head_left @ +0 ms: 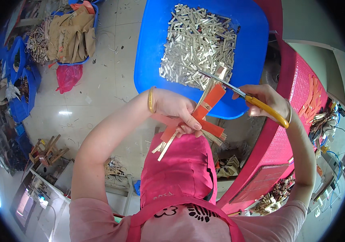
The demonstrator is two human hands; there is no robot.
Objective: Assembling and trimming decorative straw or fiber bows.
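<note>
My left hand [176, 109] is closed around a crossed bundle of orange and gold strips [212, 99]. Their ends fan out on both sides of the fingers. In my right hand [267, 97] is a pair of scissors [231, 87] with yellow handles. The metal blades point left and lie across the gold upper end of the bundle. Whether the blades are fully closed there, I cannot tell. Directly beyond is a large blue bin [251, 52], with many short gold cut pieces [198, 44] heaped in it.
A pink-covered table [269, 149] runs along my right, with orange strips [311, 101] on it. At the far left stand a blue container of brown paper [73, 36], a pink bag [69, 78] and blue bags [25, 97]. A wooden stool [48, 151] is lower left.
</note>
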